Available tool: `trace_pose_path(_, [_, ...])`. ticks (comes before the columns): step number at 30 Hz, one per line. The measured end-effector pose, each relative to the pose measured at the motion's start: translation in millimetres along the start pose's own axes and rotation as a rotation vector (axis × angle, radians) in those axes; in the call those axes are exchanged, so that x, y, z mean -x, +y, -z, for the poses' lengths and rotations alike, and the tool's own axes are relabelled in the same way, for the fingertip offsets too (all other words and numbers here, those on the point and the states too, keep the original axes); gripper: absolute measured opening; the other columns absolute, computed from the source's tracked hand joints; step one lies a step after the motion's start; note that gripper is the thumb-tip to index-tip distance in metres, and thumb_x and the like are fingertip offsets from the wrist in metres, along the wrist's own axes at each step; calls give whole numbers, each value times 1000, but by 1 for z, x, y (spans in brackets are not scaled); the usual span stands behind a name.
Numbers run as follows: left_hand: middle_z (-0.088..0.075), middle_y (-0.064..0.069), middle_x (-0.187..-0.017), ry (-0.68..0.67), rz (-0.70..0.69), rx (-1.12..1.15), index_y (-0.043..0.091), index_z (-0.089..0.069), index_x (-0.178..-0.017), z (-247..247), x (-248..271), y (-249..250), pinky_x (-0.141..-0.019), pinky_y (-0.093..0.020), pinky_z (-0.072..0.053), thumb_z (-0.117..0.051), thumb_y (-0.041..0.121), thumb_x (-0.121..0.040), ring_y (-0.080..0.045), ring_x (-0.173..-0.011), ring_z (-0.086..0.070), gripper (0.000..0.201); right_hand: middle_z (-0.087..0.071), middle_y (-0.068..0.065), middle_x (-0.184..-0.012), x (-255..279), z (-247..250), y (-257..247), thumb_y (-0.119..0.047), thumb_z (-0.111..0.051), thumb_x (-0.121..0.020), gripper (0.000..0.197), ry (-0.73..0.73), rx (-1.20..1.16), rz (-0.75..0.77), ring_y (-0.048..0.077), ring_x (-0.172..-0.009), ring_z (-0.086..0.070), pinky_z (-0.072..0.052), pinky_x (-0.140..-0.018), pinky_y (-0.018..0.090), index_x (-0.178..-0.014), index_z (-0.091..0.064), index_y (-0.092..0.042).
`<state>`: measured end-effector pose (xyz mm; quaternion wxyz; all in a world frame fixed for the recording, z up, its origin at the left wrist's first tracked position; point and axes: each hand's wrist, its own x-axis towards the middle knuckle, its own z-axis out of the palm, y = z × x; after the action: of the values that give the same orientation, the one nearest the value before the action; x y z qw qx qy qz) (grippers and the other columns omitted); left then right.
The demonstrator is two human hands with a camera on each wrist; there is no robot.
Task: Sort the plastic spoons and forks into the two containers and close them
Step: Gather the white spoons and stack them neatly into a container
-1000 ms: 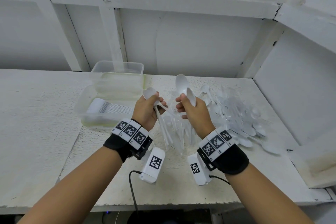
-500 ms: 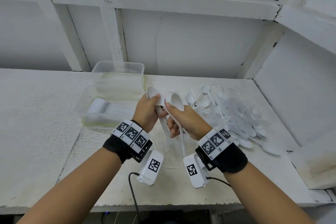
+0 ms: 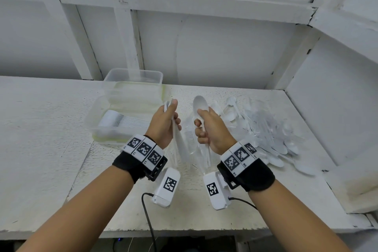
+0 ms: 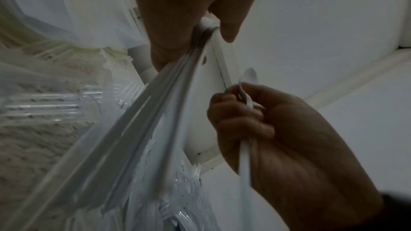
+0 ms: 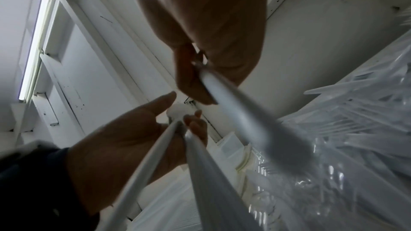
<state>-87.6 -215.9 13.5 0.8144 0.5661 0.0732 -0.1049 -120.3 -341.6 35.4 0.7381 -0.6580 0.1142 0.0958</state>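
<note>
**Both hands holding spoons above counter**

Left hand (image 3: 163, 124) grips a bundle of spoons (image 3: 179, 145); right hand (image 3: 212, 129) is closed round one spoon (image 3: 200, 104). Fork container (image 3: 114, 129) sits left of the hands, loose cutlery pile (image 3: 272, 129) right, on the counter (image 3: 41, 129).

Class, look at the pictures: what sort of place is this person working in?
Probably a storeroom or workshop corner, not a kitchen: a rough white-painted bench set against bare white framed walls, and a bulk heap of plastic cutlery being sorted.

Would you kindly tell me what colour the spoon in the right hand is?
White; the spoon shows best in the head view.
</note>
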Motion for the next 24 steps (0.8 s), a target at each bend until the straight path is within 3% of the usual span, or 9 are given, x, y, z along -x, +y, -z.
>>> trace_pose_path(4, [-48, -8, -73, -129, 17, 12, 5, -46, -106, -4, 5, -4, -56, -28, -45, -37, 35, -100, -17, -60, -49, 32, -54, 5, -64, -4, -7, 8, -19, -55, -92, 19, 29, 294, 129, 14, -57, -53, -46, -53, 26, -76, -55, -9])
trace_pose_path(8, [-54, -6, -82, -139, 69, 98, 8, -48, -99, -6, 10, -3, -67, -27, -50, -35, 34, -100, -17, -74, -57, 29, -60, 12, -75, -8, -8, 13, -27, -68, -83, 28, 47, 344, 142, 22, -71, -59, -45, -61, 30, -68, -49, -14])
trace_pose_path(11, [-58, -7, -88, -160, 97, 146, 11, -48, -104, -7, 14, -2, -68, -31, -54, -34, 41, -99, -18, -84, -62, 33, -58, 6, -65, -8, -8, 13, -30, -73, -79, 37, 51, 300, 129, 20, -67, -61, -50, -65, 33, -56, -48, -16])
trace_pose_path(13, [-57, -9, -90, -185, 74, 106, 12, -48, -102, -9, 17, -1, -76, -38, -52, -39, 37, -97, -25, -93, -59, 27, -57, 3, -63, -9, -8, 13, -33, -70, -81, 39, 37, 326, 94, 10, -57, -57, -47, -57, 22, -52, -49, -16])
trace_pose_path(15, [-58, -12, -85, -170, 30, 58, 9, -48, -99, -10, 20, -1, -74, -35, -53, -44, 19, -97, -26, -87, -63, 11, -54, -2, -66, -12, -10, 14, -38, -66, -83, 33, 39, 378, 44, -1, -52, -50, -35, -45, 11, -67, -55, -11])
trace_pose_path(16, [-59, -13, -80, -147, 21, 58, 7, -50, -99, -9, 20, -1, -70, -32, -55, -43, 12, -98, -25, -82, -65, 9, -51, -5, -71, -13, -11, 15, -44, -66, -81, 37, 49, 397, 21, -1, -58, -50, -33, -45, 11, -82, -55, -9])
trace_pose_path(19, [-58, -5, -70, -60, 4, 34, 10, -56, -98, -7, 18, 0, -70, -31, -51, -41, 13, -98, -19, -73, -60, 15, -48, -6, -86, -13, -12, 19, -54, -63, -79, 56, 94, 428, 36, 11, -85, -52, -38, -63, 20, -106, -39, -12])
trace_pose_path(22, [-50, 0, -70, 50, 27, 65, 15, -56, -94, -3, 12, 6, -67, -28, -43, -43, 16, -97, -13, -66, -50, 14, -54, -2, -92, -3, -14, 19, -43, -54, -90, 38, 104, 555, 236, 15, -87, -56, -43, -72, 25, -113, -38, -18])
trace_pose_path(24, [-47, 1, -70, 93, 85, 150, 16, -54, -90, 1, 7, 12, -62, -27, -43, -48, 19, -95, -12, -64, -47, 8, -56, 1, -107, 4, -18, 22, -41, -51, -93, 41, 28, 692, 377, 16, -90, -59, -49, -78, 30, -125, -39, -19])
